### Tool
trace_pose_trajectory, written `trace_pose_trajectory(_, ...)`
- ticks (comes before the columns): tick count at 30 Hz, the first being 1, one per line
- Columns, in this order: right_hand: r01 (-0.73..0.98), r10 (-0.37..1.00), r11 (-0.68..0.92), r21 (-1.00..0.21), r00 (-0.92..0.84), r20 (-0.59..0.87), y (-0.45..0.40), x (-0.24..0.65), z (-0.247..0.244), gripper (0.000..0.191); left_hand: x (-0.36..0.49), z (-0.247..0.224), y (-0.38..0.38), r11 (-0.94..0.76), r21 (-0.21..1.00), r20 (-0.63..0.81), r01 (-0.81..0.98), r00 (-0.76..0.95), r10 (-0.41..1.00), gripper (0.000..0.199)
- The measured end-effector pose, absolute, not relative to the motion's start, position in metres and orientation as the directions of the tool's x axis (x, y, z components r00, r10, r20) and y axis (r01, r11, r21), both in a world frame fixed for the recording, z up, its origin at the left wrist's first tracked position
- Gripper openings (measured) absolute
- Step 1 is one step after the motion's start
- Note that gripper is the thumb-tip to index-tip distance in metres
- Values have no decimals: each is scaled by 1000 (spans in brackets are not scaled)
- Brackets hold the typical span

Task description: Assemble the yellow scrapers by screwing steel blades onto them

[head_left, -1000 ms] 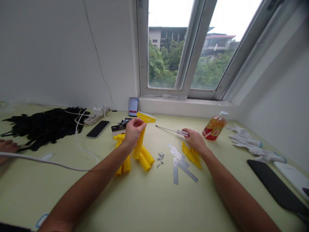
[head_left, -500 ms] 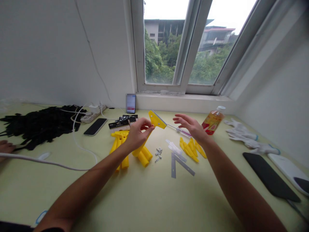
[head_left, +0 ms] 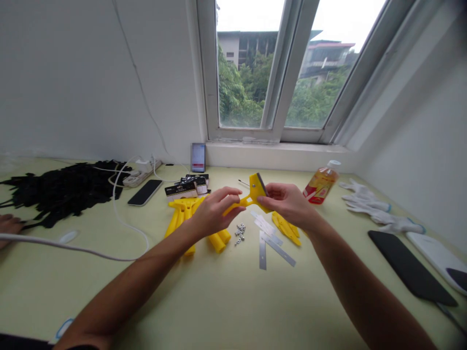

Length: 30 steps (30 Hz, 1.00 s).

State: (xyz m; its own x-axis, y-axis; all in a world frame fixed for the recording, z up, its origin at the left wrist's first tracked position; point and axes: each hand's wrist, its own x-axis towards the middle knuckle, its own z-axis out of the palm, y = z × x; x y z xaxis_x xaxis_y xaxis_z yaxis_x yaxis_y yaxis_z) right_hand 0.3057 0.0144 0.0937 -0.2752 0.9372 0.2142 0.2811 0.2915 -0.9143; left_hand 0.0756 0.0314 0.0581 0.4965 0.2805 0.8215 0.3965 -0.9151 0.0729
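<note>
Between my two hands is a yellow scraper [head_left: 257,190] with a dark edge along its head and a screw showing in it. My left hand [head_left: 219,209] closes around its handle, and my right hand [head_left: 286,201] grips the edge side of the head. Beneath them on the table lie a cluster of small nuts and screws [head_left: 240,232], grey metal blades [head_left: 278,250], translucent strips [head_left: 265,224] and yellow plastic pieces [head_left: 285,228]. Yellow handles [head_left: 184,218] are piled by my left wrist. Behind the scraper pokes the thin shaft of a screwdriver [head_left: 243,183], its handle hidden by my right hand.
At the back right stands a bottle [head_left: 321,182], with white gloves [head_left: 379,209] and a black flat device [head_left: 410,267] further right. Leftward are packaged cards [head_left: 186,189], a phone [head_left: 145,192], a power strip [head_left: 140,176], black strips [head_left: 62,189], a white cable [head_left: 80,248] and another person's hand [head_left: 9,226].
My right hand has come in from open and apart to take hold of the scraper's head. The scraper has turned and moved right and slightly down, with my left hand still on it.
</note>
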Motion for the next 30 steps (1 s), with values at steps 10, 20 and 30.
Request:
trace_pose_trajectory(10, 471, 910, 356, -807, 20, 413, 18, 337, 107, 31, -9, 61, 98, 116, 177, 289, 977, -164, 943, 70)
trace_pose_trajectory(20, 466, 891, 380, -799, 49, 452, 16, 337, 108, 28, -11, 31, 111, 31, 175, 358, 984, -93, 929, 69)
trace_pose_trajectory(30, 184, 826, 444, -877, 295, 480, 4, 330, 122, 30, 18, 79, 74, -753, -19, 717, 657, 534, 448, 92)
